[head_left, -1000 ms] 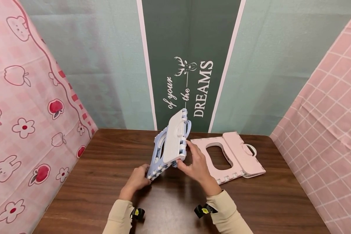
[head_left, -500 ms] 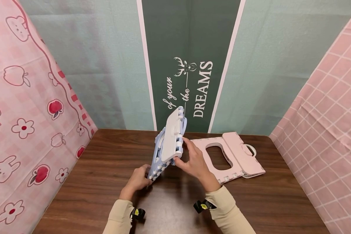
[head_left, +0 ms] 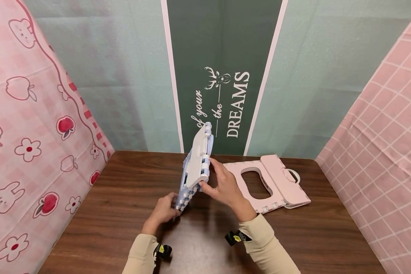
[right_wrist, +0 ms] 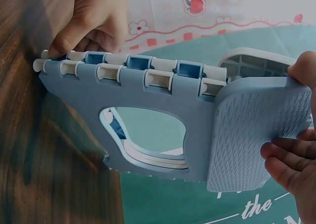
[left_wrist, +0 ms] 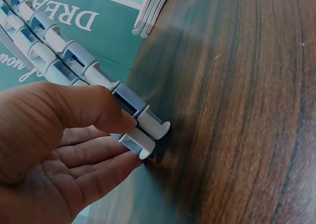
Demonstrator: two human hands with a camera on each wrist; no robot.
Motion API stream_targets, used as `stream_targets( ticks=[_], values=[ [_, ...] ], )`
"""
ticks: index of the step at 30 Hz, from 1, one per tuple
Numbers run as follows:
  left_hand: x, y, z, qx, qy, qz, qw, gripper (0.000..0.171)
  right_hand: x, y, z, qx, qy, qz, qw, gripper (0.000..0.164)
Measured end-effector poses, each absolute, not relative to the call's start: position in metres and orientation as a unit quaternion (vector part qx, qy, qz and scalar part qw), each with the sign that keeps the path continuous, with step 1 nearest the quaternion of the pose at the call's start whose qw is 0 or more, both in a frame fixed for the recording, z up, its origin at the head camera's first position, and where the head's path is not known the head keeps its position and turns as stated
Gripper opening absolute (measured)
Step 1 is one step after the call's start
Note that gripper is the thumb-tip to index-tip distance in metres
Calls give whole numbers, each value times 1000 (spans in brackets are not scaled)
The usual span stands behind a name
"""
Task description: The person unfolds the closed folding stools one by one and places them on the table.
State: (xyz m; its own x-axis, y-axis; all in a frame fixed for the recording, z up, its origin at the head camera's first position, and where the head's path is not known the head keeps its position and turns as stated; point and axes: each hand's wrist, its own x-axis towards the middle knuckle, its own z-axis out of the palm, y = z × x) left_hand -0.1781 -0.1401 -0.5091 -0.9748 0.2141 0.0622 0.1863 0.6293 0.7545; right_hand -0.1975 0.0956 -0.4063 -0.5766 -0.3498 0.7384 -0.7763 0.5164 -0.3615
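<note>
A blue-and-white folding step stool [head_left: 196,165] stands tilted on its side edge over the table, partly folded. My left hand [head_left: 165,208] pinches its lower end; in the left wrist view the thumb lies over the blue and white hinge knuckles [left_wrist: 84,66], with fingers beneath. Higher up, my right hand [head_left: 226,186] grips the two top panels, thumb at the near edge. In the right wrist view, the blue side panel [right_wrist: 197,130] has an oval cutout, and the textured blue top panel [right_wrist: 247,130] sits between the right fingers and thumb.
A pink folding step stool [head_left: 279,179] lies folded flat on the wooden table [head_left: 123,179], right of the hands, its white handle [head_left: 294,176] pointing right. A green printed curtain [head_left: 222,45] hangs behind. Pink cloths flank both sides.
The blue-and-white step stool has turned narrower, its panels closer together. My right hand has moved left with its top; my left hand has shifted slightly right.
</note>
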Motion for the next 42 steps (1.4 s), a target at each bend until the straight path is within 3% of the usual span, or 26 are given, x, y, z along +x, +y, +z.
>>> stream_targets(
  ticks=[28, 42],
  values=[
    [-181, -134, -516, 126, 872, 472, 24, 48, -206, 83, -385, 371, -832, 306, 275, 73],
    [-184, -136, -518, 161, 852, 495, 58, 46, -216, 81, -375, 419, -819, 308, 243, 77]
  ],
)
